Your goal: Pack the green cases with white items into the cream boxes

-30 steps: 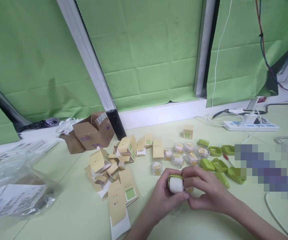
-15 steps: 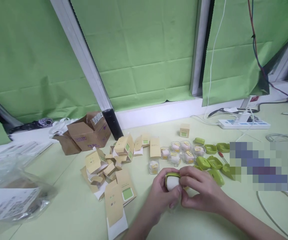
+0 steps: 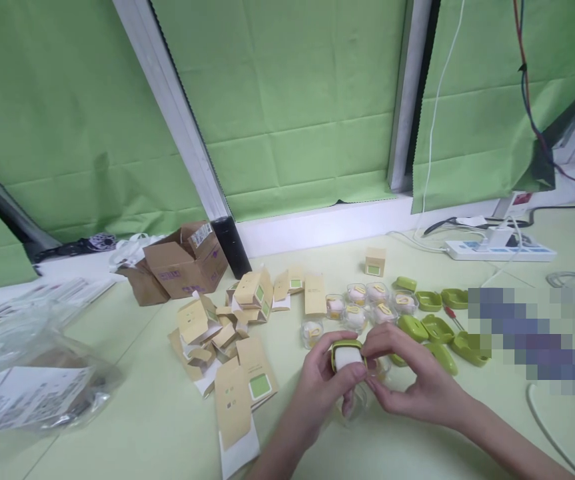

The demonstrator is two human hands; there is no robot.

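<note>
A small white rounded block with a green frame-like case (image 3: 348, 359) around it rests in my left hand (image 3: 324, 377), whose thumb and fingers are closed on it. My right hand (image 3: 412, 380) has its curled fingertips at the right edge of the same case. Below my hands, partly hidden, lies a clear plastic box (image 3: 354, 403). Just beyond are several clear boxes (image 3: 354, 317) with pale round items and yellow tags inside. Several loose green case parts (image 3: 436, 328) lie to the right, with a red-handled screwdriver (image 3: 452, 315) among them.
Unfolded tan cartons (image 3: 234, 400) are piled on the left, and one folded carton (image 3: 375, 261) stands at the back. Farther back are a brown cardboard box (image 3: 187, 267), a black cylinder (image 3: 232, 247) and a white power strip (image 3: 502, 251). A plastic bag (image 3: 42, 387) lies far left.
My right fingers have shifted and spread slightly at the case's right edge, showing more of the clear box beneath. My left hand keeps its hold. The whole view has moved slightly.
</note>
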